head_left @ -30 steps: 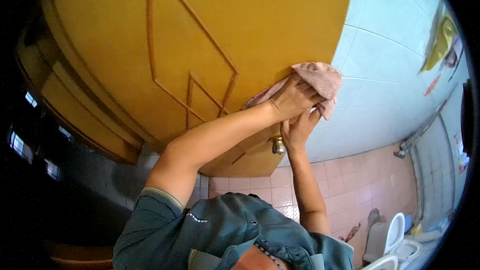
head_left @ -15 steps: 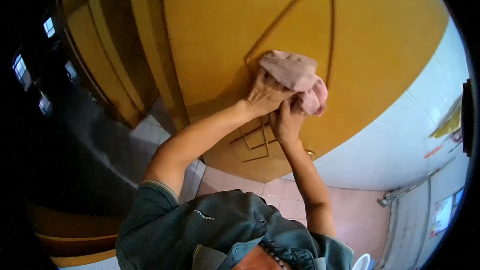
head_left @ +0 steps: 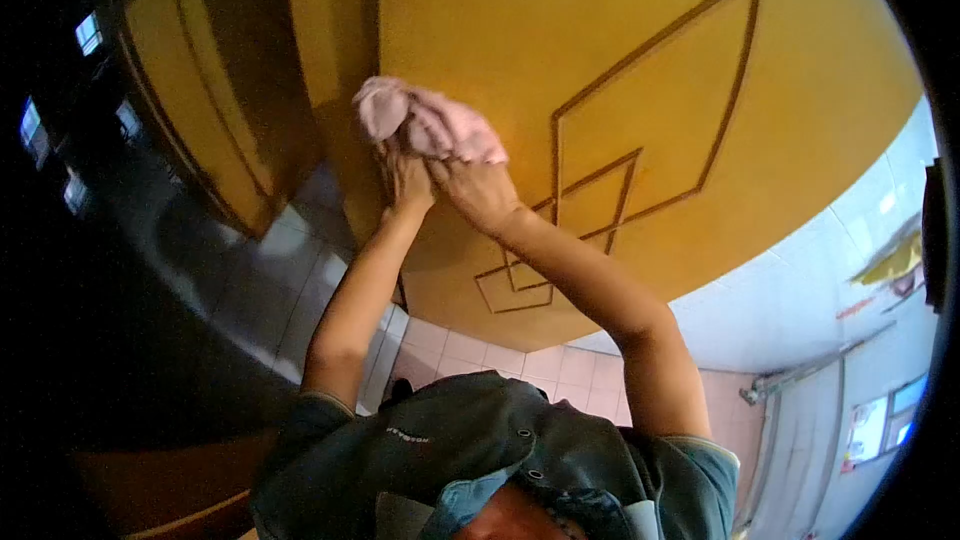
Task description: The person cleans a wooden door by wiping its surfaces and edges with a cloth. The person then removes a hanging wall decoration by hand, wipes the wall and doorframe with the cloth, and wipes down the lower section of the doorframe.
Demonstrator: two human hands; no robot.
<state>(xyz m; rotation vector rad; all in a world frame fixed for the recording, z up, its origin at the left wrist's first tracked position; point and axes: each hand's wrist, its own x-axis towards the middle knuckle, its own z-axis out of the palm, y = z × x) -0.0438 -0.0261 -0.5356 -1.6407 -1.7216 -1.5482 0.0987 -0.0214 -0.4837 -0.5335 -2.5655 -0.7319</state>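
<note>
A crumpled pink cloth lies against the yellow-brown door, near its left edge. My left hand is under the lower left part of the cloth, its fingers partly covered by it. Close beside it on the right, my right hand presses the cloth's lower edge to the door, fingertips hidden in the folds. Both arms reach up and forward. Raised diamond-shaped trim runs over the door to the right of my hands.
Beyond the door's left edge are a door frame and a dark tiled floor. Pink floor tiles show below the door. At the right are a pale tiled wall and a yellow cloth.
Both hands and the pink cloth have moved left across the door, from its right edge to near its left edge. The view has shifted, and the door knob is no longer seen.
</note>
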